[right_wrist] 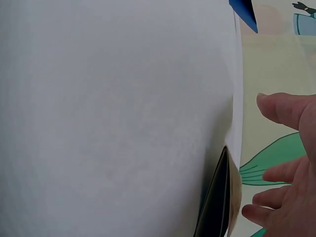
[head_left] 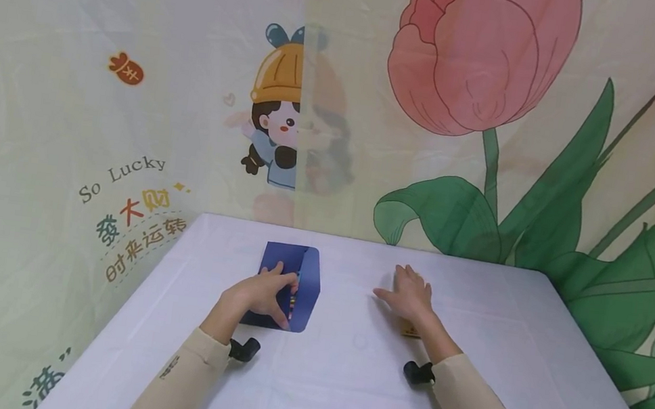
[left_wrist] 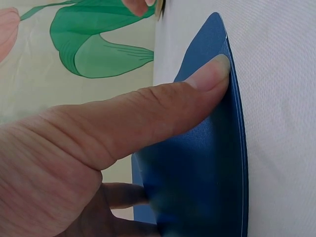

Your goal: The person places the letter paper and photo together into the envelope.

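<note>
On the table's left half lies a blue booklet (head_left: pixel 309 291), spread with a dark left panel and a lighter right panel. A multicoloured strip shows along its middle. My left hand (head_left: pixel 265 292) grips a panel of it; in the left wrist view the thumb (left_wrist: pixel 163 111) lies across the blue surface, its tip at the edge, while the other fingers are partly hidden behind the panel. My right hand (head_left: pixel 411 295) hovers with fingers spread over a thin brown-covered folded item (head_left: pixel 410 329), mostly hidden by it. From the right wrist, this item shows a dark inside and slightly parted covers.
A white cloth covers the table (head_left: pixel 334 396). Behind it hangs a printed backdrop (head_left: pixel 339 213) with tulips and cartoon figures, close to the table's far edge. Black wrist mounts (head_left: pixel 245 350) sit by both cuffs.
</note>
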Demonstrator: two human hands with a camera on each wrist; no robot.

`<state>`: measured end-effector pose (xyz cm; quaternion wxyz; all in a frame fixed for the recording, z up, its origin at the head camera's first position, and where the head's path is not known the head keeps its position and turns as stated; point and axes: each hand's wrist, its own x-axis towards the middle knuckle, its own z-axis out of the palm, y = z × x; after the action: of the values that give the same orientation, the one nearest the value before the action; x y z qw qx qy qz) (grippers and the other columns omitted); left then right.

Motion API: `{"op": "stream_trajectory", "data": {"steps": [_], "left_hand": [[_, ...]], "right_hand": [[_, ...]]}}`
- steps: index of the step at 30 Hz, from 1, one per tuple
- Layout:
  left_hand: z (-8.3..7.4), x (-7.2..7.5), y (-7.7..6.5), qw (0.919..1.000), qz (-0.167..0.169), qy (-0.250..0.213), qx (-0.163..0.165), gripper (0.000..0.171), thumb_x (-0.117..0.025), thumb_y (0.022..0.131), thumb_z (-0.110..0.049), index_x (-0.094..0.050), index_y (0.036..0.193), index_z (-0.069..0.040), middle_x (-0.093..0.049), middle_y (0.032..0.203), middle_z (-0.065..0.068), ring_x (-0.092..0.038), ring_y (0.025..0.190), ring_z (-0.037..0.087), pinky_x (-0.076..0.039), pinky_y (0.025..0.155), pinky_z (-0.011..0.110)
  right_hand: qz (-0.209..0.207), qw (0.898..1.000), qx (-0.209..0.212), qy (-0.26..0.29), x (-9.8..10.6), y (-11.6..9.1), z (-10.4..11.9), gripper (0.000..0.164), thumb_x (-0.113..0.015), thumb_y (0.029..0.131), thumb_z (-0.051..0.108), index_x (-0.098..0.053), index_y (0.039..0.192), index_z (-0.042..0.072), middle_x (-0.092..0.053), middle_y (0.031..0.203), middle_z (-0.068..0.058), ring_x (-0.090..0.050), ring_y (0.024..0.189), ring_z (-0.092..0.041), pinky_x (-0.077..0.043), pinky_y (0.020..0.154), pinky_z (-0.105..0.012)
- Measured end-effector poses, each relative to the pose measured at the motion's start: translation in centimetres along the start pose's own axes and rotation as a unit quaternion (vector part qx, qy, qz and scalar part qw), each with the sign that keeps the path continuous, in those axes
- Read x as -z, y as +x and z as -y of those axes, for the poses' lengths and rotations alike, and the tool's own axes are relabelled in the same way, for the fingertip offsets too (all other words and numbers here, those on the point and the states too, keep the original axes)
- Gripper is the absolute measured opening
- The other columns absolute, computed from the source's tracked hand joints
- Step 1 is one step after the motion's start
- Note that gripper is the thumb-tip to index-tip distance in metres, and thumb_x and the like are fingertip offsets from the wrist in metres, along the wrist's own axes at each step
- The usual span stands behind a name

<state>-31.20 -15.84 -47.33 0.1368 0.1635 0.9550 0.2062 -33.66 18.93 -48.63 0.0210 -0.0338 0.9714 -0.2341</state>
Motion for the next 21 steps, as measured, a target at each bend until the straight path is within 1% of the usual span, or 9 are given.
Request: {"op": "stream_trajectory", "data": {"steps": [5,10,13,16,21], "left_hand": [[0.1,0.0,0.0,1.0,0.001,0.002,0.003,0.063,-0.1,0.063,-0.039,-0.057,0.108,-0.03,-0.013,0.172,0.027,-0.01,0.152,0.064,-0.028,0.109,0.083],[0.0,0.0,0.0,1.0,0.003,0.002,0.002,0.062,-0.1,0.064,-0.039,-0.057,0.107,-0.03,-0.013,0.172,0.027,-0.01,0.152,0.065,-0.029,0.108,0.083],[0.0,0.0,-0.1,1.0,0.003,0.002,0.001,0.062,-0.1,0.063,-0.039,-0.056,0.107,-0.03,-0.014,0.172,0.028,-0.01,0.151,0.065,-0.03,0.108,0.083],[0.0,0.0,-0.1,1.0,0.002,0.003,-0.001,0.062,-0.1,0.063,-0.038,-0.056,0.106,-0.029,-0.014,0.171,0.029,-0.011,0.151,0.066,-0.03,0.107,0.084],[0.1,0.1,-0.2,1.0,0.002,0.004,-0.004,0.062,-0.1,0.064,-0.037,-0.056,0.106,-0.028,-0.015,0.171,0.03,-0.012,0.15,0.067,-0.03,0.106,0.084]], "right_hand": [[0.002,1.0,-0.009,0.012,0.1,-0.1,-0.5,0.085,-0.066,0.098,0.046,-0.032,0.158,-0.004,-0.023,0.167,-0.033,-0.021,0.154,-0.054,-0.014,0.122,-0.075],[0.008,0.999,-0.017,0.029,0.1,-0.1,-1.1,0.086,-0.063,0.1,0.046,-0.026,0.16,-0.004,-0.018,0.167,-0.034,-0.02,0.153,-0.055,-0.023,0.12,-0.073],[0.008,0.999,-0.022,0.029,0.1,-0.1,-1.3,0.087,-0.061,0.101,0.047,-0.024,0.16,-0.005,-0.019,0.167,-0.035,-0.022,0.152,-0.056,-0.029,0.118,-0.071],[0.005,0.999,-0.032,0.022,0.3,-0.2,-1.5,0.086,-0.058,0.102,0.05,-0.026,0.159,-0.005,-0.024,0.165,-0.035,-0.028,0.149,-0.057,-0.031,0.116,-0.072],[0.002,0.999,-0.045,0.007,0.5,-0.2,-1.7,0.086,-0.058,0.1,0.054,-0.03,0.159,-0.003,-0.035,0.16,-0.033,-0.044,0.137,-0.053,-0.038,0.11,-0.07]]}}
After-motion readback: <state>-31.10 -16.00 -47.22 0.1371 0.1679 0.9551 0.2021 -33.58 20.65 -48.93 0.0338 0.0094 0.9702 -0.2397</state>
